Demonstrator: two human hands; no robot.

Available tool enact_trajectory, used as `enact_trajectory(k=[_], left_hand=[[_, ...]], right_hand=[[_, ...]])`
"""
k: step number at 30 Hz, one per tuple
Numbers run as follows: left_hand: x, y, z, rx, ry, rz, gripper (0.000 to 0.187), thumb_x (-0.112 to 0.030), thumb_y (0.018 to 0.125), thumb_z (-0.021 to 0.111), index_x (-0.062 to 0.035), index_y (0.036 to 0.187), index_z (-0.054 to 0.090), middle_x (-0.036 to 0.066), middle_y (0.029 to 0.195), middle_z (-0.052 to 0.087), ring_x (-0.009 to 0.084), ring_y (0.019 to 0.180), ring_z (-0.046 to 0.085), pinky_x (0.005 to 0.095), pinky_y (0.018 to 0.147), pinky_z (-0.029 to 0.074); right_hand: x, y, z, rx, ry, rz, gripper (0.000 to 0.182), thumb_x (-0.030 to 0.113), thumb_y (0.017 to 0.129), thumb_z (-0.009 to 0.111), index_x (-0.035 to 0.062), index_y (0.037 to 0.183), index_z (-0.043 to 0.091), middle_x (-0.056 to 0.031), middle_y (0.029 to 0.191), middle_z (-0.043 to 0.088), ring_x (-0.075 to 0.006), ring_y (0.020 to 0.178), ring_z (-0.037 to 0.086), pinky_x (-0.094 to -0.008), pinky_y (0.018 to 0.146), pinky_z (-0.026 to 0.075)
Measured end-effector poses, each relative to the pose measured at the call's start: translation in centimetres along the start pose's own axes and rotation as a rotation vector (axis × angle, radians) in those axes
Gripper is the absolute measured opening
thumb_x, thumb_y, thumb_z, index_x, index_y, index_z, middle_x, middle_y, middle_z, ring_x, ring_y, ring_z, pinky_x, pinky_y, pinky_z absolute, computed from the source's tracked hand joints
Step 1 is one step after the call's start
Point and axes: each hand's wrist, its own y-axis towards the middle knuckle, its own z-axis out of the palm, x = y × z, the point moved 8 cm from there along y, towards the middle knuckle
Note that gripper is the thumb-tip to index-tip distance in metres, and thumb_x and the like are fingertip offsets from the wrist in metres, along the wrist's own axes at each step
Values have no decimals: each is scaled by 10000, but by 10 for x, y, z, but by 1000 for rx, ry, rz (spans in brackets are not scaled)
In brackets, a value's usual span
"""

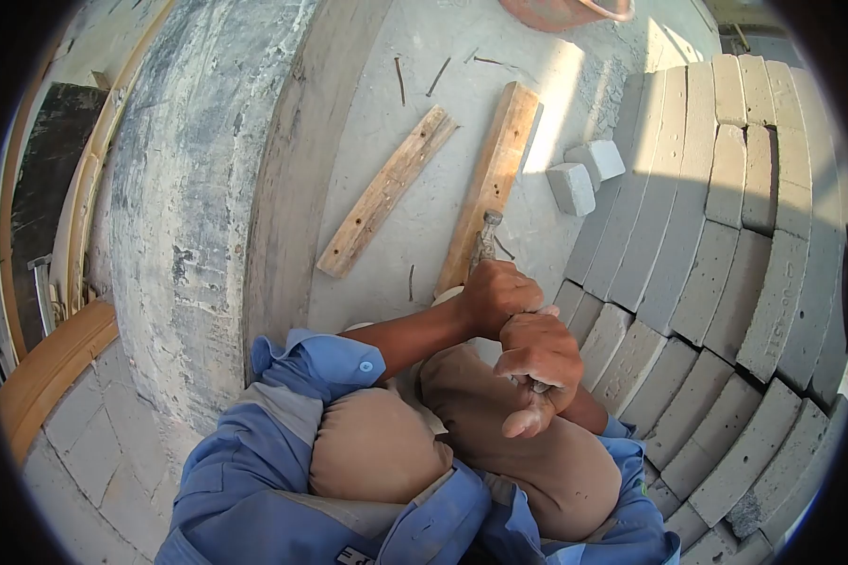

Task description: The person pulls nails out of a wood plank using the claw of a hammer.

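Left hand is clamped tight round the handle of a hammer, whose head sits on the near end of a wooden plank. Right hand, just beside the hammer hand, is curled shut pinching something small, can't tell what. A second plank lies left of the first.

Rough wooden plank, metal hammer head, matt concrete blocks.

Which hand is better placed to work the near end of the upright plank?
Left. The left hand grips the hammer, whose head sits against the plank. The right hand is fisted behind it, nearer the knees.
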Motion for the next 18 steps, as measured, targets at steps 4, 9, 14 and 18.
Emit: enact_trajectory(k=[4, 9, 14, 18], left_hand=[[54, 49, 21, 147, 30, -315, 321, -285, 762, 742, -57, 605, 579, 128, 607, 623, 327, 575, 648, 407, 532, 486], [107, 140, 32, 295, -44, -642, 260, -310, 770, 717, -73, 873, 745, 186, 926, 733, 353, 900, 712, 428, 788, 564], [108, 117, 10, 474, -225, -773, 282, -187, 753, 733, -21, 979, 704, 157, 1004, 713, 258, 962, 664, 369, 858, 510], [132, 73, -41, 303, -163, -654, 608, -229, 778, 747, -29, 1316, 548, 162, 1316, 594, 268, 1258, 526, 401, 1027, 444]], right_hand=[[-111, 11, -122, -651, 550, 561, 484, 456, 998, 545, 85, 689, 517, 52, 494, 321, -100, 414, 296, -293, 456, 304], [-98, 98, -152, -424, 301, 470, 498, 411, 1028, 495, 36, 703, 531, 39, 473, 254, -78, 406, 221, -275, 428, 266], [-110, 77, -142, -562, 166, 493, 498, 375, 1024, 517, -21, 725, 554, 25, 471, 291, -83, 404, 251, -265, 431, 287], [-96, 52, -145, -585, 167, 398, 494, 377, 1023, 504, -23, 739, 558, 19, 471, 290, -86, 414, 249, -283, 438, 313]])
